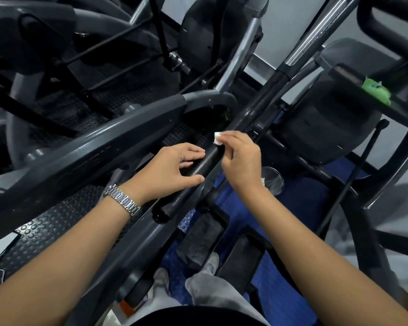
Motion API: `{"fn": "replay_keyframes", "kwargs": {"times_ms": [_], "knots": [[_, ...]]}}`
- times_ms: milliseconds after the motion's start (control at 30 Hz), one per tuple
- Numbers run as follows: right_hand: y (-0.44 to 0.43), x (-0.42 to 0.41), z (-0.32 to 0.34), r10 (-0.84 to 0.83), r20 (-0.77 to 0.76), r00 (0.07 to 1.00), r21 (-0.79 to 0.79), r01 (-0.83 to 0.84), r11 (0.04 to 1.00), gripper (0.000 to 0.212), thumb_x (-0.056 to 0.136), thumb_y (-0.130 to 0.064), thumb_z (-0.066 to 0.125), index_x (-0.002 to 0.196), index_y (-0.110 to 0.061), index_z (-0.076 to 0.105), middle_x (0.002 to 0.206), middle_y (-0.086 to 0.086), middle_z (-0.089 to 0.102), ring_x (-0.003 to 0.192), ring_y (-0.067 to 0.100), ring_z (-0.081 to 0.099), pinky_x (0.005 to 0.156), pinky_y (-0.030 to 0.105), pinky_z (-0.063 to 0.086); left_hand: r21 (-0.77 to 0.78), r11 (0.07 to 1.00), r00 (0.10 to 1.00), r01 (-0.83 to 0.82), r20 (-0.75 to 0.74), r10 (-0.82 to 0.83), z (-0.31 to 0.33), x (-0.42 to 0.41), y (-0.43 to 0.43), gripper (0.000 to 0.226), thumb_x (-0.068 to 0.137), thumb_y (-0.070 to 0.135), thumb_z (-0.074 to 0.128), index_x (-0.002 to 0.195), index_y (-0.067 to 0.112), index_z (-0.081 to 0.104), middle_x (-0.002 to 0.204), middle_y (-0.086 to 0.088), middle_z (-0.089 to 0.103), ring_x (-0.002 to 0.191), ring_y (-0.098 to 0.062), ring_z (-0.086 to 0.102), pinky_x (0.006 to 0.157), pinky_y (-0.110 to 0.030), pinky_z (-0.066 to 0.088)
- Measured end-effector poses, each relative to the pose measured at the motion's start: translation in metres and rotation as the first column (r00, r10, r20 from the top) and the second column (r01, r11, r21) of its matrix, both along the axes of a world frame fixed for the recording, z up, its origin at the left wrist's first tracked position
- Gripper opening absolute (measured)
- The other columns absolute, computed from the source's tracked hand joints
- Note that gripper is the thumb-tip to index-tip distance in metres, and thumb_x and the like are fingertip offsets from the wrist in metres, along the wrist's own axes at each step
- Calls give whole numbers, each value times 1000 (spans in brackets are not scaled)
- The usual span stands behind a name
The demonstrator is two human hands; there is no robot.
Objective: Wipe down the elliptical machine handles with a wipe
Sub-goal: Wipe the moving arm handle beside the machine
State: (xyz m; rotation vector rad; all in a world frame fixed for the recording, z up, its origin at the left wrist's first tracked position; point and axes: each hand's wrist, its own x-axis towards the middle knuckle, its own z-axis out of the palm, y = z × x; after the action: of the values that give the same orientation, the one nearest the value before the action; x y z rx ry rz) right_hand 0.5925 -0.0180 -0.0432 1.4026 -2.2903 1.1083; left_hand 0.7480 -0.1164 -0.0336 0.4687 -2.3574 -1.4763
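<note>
Right hand (239,161) pinched a small folded white wipe (217,138) between fingertips, the wipe poking out past them at the far end of the hand. Wipe sat on or just over the black handle (198,175); contact couldn't be confirmed. Handle ran diagonally, its capped end near the person and its shaft rising away up-right, passing under the right hand's fingers.

Left hand (172,170) was just left of the right one, palm down, fingers loosely spread and curved over the same handle grip, thumb on the near side. Holding nothing; fingertips looked to rest on the grip. Hands were close together but not touching. Metal-link watch (122,200) on the left wrist.

Beyond the left hand: a broad grey curved bar (99,147) and more dark frame tubes over studded black floor mat (40,234). Below the hands: black foot pedals (240,255) over blue flooring (299,203), with the person's grey trousers (212,292) at the bottom edge. Far up-right of the right hand: a crumpled green item (377,90) sat on a dark console ledge (384,109); what it was couldn't be told.
</note>
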Motion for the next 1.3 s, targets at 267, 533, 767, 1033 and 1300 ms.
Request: {"fn": "replay_keyframes", "kwargs": {"times_ms": [267, 533, 767, 1033, 1300], "knots": [[19, 5, -6, 98, -46, 994, -31, -100, 995, 35, 72, 16, 54, 93, -3, 74, 105, 6, 71, 99, 20, 66, 88, 36, 54, -14, 1000, 1000, 2, 10, -2, 1, 0, 1, 50, 77, 16, 76, 125, 13, 60, 123, 12, 57, 115, 3, 53, 96, -13, 44], [29, 37, -16, 107, 25, 994, -102, -104, 989, 33, 77, 17, 57, 96, -3, 74, 107, 6, 70, 105, 19, 64, 93, 30, 51, -6, 999, 999, -37, 15, 37, 0, -4, 1, 42, 79, 18, 74, 120, 16, 65, 119, 13, 60, 109, 1, 57, 94, -19, 48], [11, 30, -17, -100, 274, 956, -249, 171, 953, 25, 75, 9, 63, 92, -5, 76, 99, 10, 73, 95, 18, 68, 88, 36, 54, -55, 989, 990, -141, -21, 140, 9, -29, 5, 27, 80, 11, 69, 107, 16, 70, 106, 7, 66, 97, -3, 63, 86, -18, 53], [4, 7, -15, -144, 299, 943, -250, 223, 942, 21, 78, 6, 64, 92, -4, 76, 94, 8, 73, 89, 20, 69, 82, 39, 56, -100, 986, 991, -133, 21, 136, 10, -42, 3, 36, 77, 11, 73, 113, 13, 68, 110, 4, 65, 101, -4, 60, 90, -17, 49], [17, 6, -16, -79, 112, 990, -156, 96, 983, 23, 78, 8, 66, 92, -6, 76, 90, 6, 72, 82, 22, 67, 75, 38, 55, -136, 982, 991, -130, -10, 130, 5, -40, 4, 36, 79, 13, 73, 114, 7, 68, 113, 1, 65, 104, -6, 60, 93, -22, 50]]}}
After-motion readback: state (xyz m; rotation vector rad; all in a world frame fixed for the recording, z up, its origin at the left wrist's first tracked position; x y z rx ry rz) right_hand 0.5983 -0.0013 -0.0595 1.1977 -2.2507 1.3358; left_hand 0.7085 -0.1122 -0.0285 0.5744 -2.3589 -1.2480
